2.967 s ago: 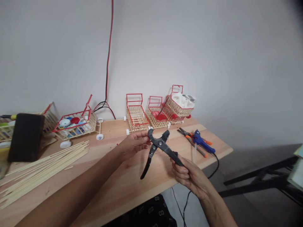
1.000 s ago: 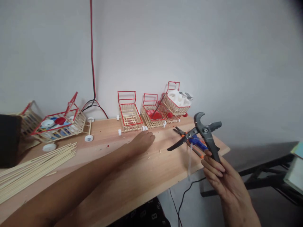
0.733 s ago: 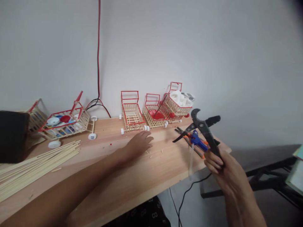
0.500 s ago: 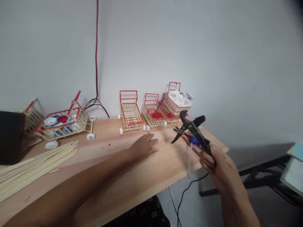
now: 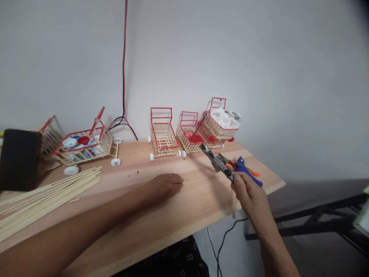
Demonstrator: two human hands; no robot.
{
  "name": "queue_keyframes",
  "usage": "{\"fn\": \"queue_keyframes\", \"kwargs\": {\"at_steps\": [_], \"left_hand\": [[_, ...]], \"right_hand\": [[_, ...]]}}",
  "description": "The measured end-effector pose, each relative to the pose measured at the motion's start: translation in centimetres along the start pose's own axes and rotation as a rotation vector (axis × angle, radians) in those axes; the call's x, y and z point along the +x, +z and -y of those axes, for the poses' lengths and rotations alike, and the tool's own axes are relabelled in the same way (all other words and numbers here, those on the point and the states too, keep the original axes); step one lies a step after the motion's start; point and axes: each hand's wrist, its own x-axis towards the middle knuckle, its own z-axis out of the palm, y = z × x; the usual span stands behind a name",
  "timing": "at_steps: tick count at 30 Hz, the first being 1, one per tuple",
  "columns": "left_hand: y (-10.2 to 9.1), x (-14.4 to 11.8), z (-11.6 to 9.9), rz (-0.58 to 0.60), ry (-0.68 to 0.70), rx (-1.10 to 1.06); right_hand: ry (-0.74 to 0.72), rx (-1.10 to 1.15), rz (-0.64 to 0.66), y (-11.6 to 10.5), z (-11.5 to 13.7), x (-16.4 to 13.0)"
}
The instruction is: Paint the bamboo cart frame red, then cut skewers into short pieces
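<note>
Cutter (image 5: pixel 215 162), dark grey, gripped at the handle end by right hand (image 5: pixel 250 194), fingers (image 5: pixel 238 184) clenched round the handles. Head of cutter pointed up-left, low over the bench (image 5: pixel 178 215), near the right end. Tool blurred; blade state not readable.

Left hand (image 5: pixel 163 185) laid palm down on the bench, near its middle, fingers loosened and spread flat, grasping nothing. Well apart from the cutter.

Just beyond the right hand: blue glue gun (image 5: pixel 245 169) and orange-handled pliers (image 5: pixel 230 164) lying on the bench, close beside the cutter's handles; contact between them and the cutter not determinable. Black cord (image 5: pixel 223 238) hanging off the bench edge below the right hand.

Along the wall, behind the cutter: three small stick-built carts with red trim. Empty cart (image 5: pixel 163 134) leftmost, cart with red pieces (image 5: pixel 191 136) in the middle, cart with white pieces (image 5: pixel 221 123) rightmost, raised and leaning on its neighbour.

Far left of bench: larger stick cart (image 5: pixel 85 144) loaded with round caps, loose white wheels (image 5: pixel 115 162) beside it, bundle of thin wooden sticks (image 5: pixel 43 196) in front. Dark block (image 5: pixel 19 159) at the left edge. Red and black cable (image 5: pixel 124 77) running down the wall to the bench.
</note>
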Motion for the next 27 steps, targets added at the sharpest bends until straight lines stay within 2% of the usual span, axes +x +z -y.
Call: {"fn": "queue_keyframes", "kwargs": {"at_steps": [2, 5, 8, 13, 16, 20, 24, 27], "left_hand": [[-1.3, -1.6, -0.3, -0.022, -0.015, 0.010], [-2.4, -2.3, 0.0, -0.086, -0.138, 0.037], [-1.8, -1.3, 1.3, -0.121, -0.216, 0.099], [0.1, 0.4, 3.1, -0.031, -0.282, 0.139], [-0.2, -0.6, 2.4, 0.020, -0.197, 0.045], [-2.1, -4.3, 0.3, 0.011, -0.095, -0.101], [-3.9, -7.3, -1.2, -0.047, -0.174, -0.026], [-3.8, -7.0, -0.4, -0.089, -0.246, 0.073]], "right_hand": [[-0.067, -0.129, 0.020, 0.6, 0.2, 0.0], [-0.094, -0.243, 0.037, 1.7, 0.5, 0.1], [-0.070, -0.327, 0.049, 2.7, 0.5, 0.0], [0.013, -0.419, 0.114, 3.8, 0.5, -0.5], [0.066, -0.438, 0.175, 4.3, 0.6, -1.0], [0.052, -0.448, 0.223, 4.8, 0.8, -1.4], [0.054, -0.492, 0.250, 5.1, 0.7, -1.6], [0.073, -0.518, 0.257, 5.2, 0.6, -1.6]]}}
